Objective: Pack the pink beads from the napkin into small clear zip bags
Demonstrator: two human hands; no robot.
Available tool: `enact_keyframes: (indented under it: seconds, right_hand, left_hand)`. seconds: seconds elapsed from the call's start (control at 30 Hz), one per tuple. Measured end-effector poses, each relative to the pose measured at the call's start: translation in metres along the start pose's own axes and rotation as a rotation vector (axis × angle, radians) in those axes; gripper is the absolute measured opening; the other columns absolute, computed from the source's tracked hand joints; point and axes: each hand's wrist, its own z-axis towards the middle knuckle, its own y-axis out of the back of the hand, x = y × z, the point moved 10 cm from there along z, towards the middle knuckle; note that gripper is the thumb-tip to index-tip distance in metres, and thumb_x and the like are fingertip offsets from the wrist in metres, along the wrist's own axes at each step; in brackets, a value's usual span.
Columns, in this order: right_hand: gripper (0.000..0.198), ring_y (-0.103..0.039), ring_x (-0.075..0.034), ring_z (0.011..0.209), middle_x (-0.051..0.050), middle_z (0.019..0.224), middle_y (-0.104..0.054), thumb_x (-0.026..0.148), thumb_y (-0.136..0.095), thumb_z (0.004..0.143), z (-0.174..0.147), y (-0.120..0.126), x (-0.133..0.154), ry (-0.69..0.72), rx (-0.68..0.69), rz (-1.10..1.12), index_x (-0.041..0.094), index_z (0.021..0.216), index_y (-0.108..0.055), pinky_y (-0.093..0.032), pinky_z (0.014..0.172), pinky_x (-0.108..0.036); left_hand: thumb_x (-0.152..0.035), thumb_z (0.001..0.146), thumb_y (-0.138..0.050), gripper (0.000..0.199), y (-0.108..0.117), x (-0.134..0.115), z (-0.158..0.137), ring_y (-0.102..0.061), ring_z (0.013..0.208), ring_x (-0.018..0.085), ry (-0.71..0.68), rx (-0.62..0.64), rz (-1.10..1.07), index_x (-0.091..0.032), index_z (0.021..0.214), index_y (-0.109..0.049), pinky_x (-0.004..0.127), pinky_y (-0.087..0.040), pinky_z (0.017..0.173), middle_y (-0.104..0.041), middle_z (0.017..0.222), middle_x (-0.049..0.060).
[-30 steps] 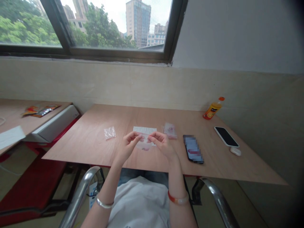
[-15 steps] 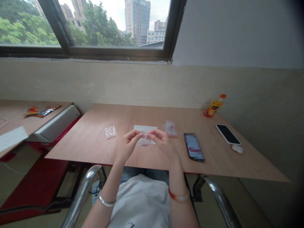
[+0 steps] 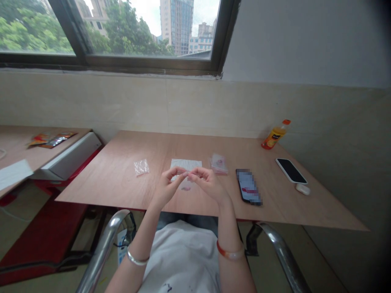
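My left hand (image 3: 170,184) and my right hand (image 3: 207,183) meet over the middle of the table, thumbs and fingertips pinched together. Between them is the top edge of a small clear plastic zip bag (image 3: 186,183), hanging below the fingers. Something small and pinkish shows near the bag's bottom; its kind is too small to tell. Behind the hands a white sheet of paper (image 3: 186,163) lies flat, partly covered by the fingers. A stack of clear bags with pink edges (image 3: 218,163) lies just right of the paper. Off to the left is a crinkled clear packet (image 3: 141,167).
Right of my hands a phone with a lit screen (image 3: 249,187) lies on the wooden table (image 3: 106,179). Farther right are a white-edged phone (image 3: 291,171), a white earbud case (image 3: 303,189) and an orange drink bottle (image 3: 275,135). Metal chair arms flank me.
Both hands keep their pinch on the bag's top edge, with fingertips slightly closer together. The whole view has shifted slightly, and the things on the table stay in place.
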Motion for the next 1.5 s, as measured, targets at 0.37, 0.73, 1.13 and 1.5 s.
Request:
enact_keyframes:
  seconds: [0.37, 0.73, 1.13, 1.5]
  right_hand:
    - [0.025, -0.058, -0.015, 0.07, 0.0, 0.072, -0.065, 0.04, -0.058, 0.086, -0.008, 0.003, 0.008, 0.018, -0.044, -0.09, 0.02, 0.073, -0.065, -0.041, 0.064, -0.026]
    - [0.027, -0.06, -0.017, 0.074, -0.001, 0.076, -0.067, 0.045, -0.058, 0.086, -0.006, -0.002, 0.01, 0.028, -0.088, -0.078, 0.021, 0.078, -0.068, -0.043, 0.067, -0.027]
    - [0.027, -0.066, -0.021, 0.077, -0.004, 0.078, -0.073, 0.047, -0.063, 0.083, -0.004, -0.004, 0.006, 0.033, -0.116, 0.023, 0.022, 0.08, -0.075, -0.049, 0.072, -0.031]
    - [0.024, -0.066, -0.02, 0.097, -0.003, 0.097, -0.074, 0.041, -0.059, 0.085, -0.003, -0.006, -0.013, -0.021, 0.087, 0.005, 0.024, 0.092, -0.073, -0.049, 0.09, -0.035]
  left_hand:
    - [-0.04, 0.084, -0.063, 0.023, 0.002, 0.008, -0.007, -0.066, 0.09, 0.02, 0.011, -0.003, 0.014, -0.019, 0.084, -0.072, 0.027, -0.05, 0.078, -0.074, 0.089, 0.005]
    - [-0.039, 0.08, -0.067, 0.021, 0.011, 0.007, -0.007, -0.068, 0.089, 0.021, 0.035, -0.058, -0.066, -0.019, 0.082, -0.074, 0.03, -0.052, 0.082, -0.075, 0.088, 0.005]
    - [-0.039, 0.078, -0.069, 0.021, 0.017, 0.006, -0.011, -0.069, 0.082, 0.022, 0.02, -0.197, -0.016, -0.019, 0.077, -0.074, 0.028, -0.053, 0.07, -0.075, 0.082, 0.005]
    - [-0.04, 0.079, -0.066, 0.022, 0.013, 0.029, -0.002, -0.069, 0.085, 0.024, 0.079, -0.079, 0.031, -0.02, 0.081, -0.076, 0.03, -0.053, 0.071, -0.076, 0.086, 0.005]
